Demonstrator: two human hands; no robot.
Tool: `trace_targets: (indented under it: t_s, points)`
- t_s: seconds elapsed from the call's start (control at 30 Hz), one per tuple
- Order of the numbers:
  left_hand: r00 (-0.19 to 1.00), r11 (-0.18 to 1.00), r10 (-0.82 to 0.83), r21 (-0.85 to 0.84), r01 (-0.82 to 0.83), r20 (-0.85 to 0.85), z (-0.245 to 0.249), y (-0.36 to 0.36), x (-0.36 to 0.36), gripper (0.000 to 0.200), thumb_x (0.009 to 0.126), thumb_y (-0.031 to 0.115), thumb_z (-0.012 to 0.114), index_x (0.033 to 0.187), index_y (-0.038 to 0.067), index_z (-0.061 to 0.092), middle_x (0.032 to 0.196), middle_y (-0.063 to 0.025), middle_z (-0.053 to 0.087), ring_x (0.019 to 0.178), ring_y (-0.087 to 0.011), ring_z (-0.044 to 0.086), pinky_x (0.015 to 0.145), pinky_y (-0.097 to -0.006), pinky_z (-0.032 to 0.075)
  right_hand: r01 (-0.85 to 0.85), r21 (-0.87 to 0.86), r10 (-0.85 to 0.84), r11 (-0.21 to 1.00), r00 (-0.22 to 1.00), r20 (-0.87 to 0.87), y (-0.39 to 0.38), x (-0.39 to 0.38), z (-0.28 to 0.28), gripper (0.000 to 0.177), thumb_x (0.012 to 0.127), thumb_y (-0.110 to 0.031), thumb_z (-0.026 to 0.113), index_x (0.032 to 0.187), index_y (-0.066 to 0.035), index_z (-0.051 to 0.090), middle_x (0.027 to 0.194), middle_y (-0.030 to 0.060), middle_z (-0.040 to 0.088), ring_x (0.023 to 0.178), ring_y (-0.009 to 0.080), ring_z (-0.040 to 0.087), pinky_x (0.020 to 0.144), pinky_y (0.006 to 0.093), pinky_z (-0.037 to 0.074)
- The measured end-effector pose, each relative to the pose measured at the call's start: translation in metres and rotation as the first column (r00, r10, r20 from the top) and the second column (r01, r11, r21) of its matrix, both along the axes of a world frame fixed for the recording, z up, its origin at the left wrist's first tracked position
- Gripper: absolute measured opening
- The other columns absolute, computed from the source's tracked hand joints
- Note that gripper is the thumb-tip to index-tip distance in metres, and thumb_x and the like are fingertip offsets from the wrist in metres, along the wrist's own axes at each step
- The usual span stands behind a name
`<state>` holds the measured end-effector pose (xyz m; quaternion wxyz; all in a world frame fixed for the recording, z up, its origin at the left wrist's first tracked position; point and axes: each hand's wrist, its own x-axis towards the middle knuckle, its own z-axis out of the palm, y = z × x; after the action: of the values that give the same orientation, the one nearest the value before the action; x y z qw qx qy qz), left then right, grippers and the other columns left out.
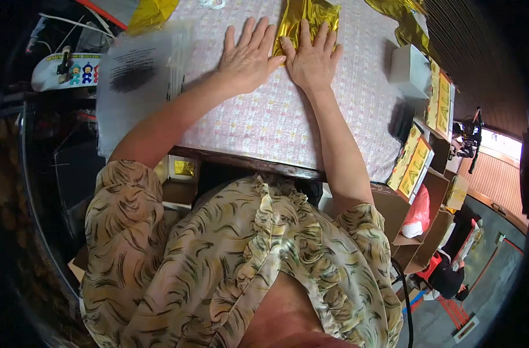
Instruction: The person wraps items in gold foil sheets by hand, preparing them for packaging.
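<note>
1. Well left of the fingers, off the desk's edge: a white strip with cartoon figures [73, 72]
2. Nearer, but left of the fingers too: a clear plastic sleeve [134, 75] with printed paper inside, flat on the checked cloth of the desk [264, 127]
3. Beyond and left of the fingertips: a crumpled gold foil scrap [150, 11]
4. Left hand [248, 55]: palm down on the cloth, fingers [248, 29] spread apart, gripping nothing, thumb just beside the right hand
5. Right hand [312, 61]: pressed flat on the near end of the gold foil sheet [308, 14], fingers slightly apart, not clamped; sheet stretching away past the fingertips
6. Right of the fingers: more gold foil [400, 17] at the far corner, a white box [409, 69], a black object [400, 122] nearer, then yellow packets [416, 165] at the desk's right edge
</note>
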<state>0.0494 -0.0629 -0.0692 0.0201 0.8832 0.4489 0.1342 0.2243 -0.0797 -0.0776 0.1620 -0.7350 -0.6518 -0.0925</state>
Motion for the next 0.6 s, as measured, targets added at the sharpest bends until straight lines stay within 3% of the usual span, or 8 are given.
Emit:
trace_targets:
  t_s: [0.17,0.23,0.27,0.33,0.37,0.43,0.47,0.6]
  points:
    - [0.989,0.999,-0.033,-0.031,0.038,0.144,0.004,0.029,0.0,0.076,0.106,0.053,0.044,0.16,0.002,0.029,0.168,-0.0188,0.026,0.158,-0.0364,0.014,0.121,-0.0662,0.011,0.011,0.015,-0.011,1.0,1.0,0.018,0.003,0.0,-0.001,0.077,0.102,-0.068,0.035,0.162,-0.018,0.034,0.165,0.0274,0.027,0.152,0.0486,0.023,0.12,0.0644,0.015]
    - [0.873,0.977,-0.023,-0.175,0.123,0.488,0.005,0.069,0.005,0.072,0.106,0.051,0.044,0.16,0.004,0.033,0.166,-0.0145,0.032,0.157,-0.0346,0.018,0.121,-0.065,0.013,0.02,0.016,-0.02,1.0,1.0,0.016,0.003,-0.001,0.001,0.078,0.102,-0.068,0.035,0.162,-0.018,0.034,0.165,0.0273,0.028,0.152,0.0486,0.024,0.12,0.0647,0.016]
    - [0.874,0.976,-0.024,-0.178,0.125,0.485,0.011,0.08,0.011,0.072,0.106,0.051,0.044,0.16,0.004,0.033,0.166,-0.0145,0.032,0.157,-0.0346,0.018,0.121,-0.065,0.013,0.02,0.019,-0.02,1.0,1.0,0.019,0.003,-0.002,0.002,0.078,0.102,-0.068,0.035,0.161,-0.018,0.035,0.165,0.0272,0.028,0.152,0.0485,0.024,0.12,0.065,0.016]
    - [0.773,0.955,0.215,-0.292,-0.04,0.597,0.037,0.098,0.031,0.036,0.091,0.032,0.077,0.105,-0.001,0.069,0.089,-0.0211,0.074,0.081,-0.038,0.071,0.073,-0.0456,0.055,0.017,0.023,-0.018,1.0,1.0,0.017,0.001,-0.002,0.002,0.077,0.102,-0.068,0.035,0.161,-0.018,0.035,0.165,0.0271,0.029,0.152,0.0484,0.025,0.12,0.065,0.016]
    - [0.771,0.956,0.215,-0.291,-0.041,0.599,0.052,0.103,0.037,0.036,0.091,0.032,0.077,0.105,-0.001,0.069,0.089,-0.0211,0.074,0.081,-0.038,0.071,0.073,-0.0456,0.055,0.012,0.034,-0.012,0.999,1.0,0.018,0.002,-0.002,0.003,0.077,0.102,-0.068,0.035,0.161,-0.018,0.036,0.164,0.027,0.03,0.151,0.0483,0.025,0.119,0.065,0.017]
    - [0.904,0.9,0.288,-0.412,-0.143,0.316,0.073,0.112,0.046,0.027,0.091,0.026,0.078,0.082,0.002,0.069,0.079,-0.0147,0.073,0.066,-0.0287,0.068,0.061,-0.0403,0.051,0.017,0.03,-0.018,0.999,0.999,0.032,0.003,-0.003,0.003,0.077,0.102,-0.068,0.035,0.16,-0.018,0.037,0.164,0.0268,0.03,0.151,0.0482,0.025,0.119,0.0649,0.017]
    - [0.904,0.9,0.288,-0.412,-0.143,0.317,0.063,0.119,0.047,0.027,0.091,0.026,0.078,0.082,0.002,0.069,0.079,-0.0147,0.073,0.066,-0.0287,0.068,0.061,-0.0403,0.051,0.028,0.022,-0.029,0.999,0.999,0.043,0.002,-0.003,0.003,0.077,0.102,-0.068,0.035,0.16,-0.018,0.037,0.164,0.0266,0.031,0.151,0.0481,0.026,0.119,0.0647,0.017]
    - [0.755,0.812,0.265,-0.561,0.161,0.6,0.016,0.162,0.068,0.026,0.09,0.023,0.079,0.076,0.004,0.068,0.076,-0.0103,0.071,0.061,-0.0218,0.062,0.057,-0.036,0.047,0.027,0.025,-0.028,0.999,0.999,0.034,0.002,-0.003,0.004,0.077,0.102,-0.068,0.035,0.16,-0.018,0.037,0.164,0.0265,0.031,0.151,0.048,0.025,0.119,0.0647,0.017]
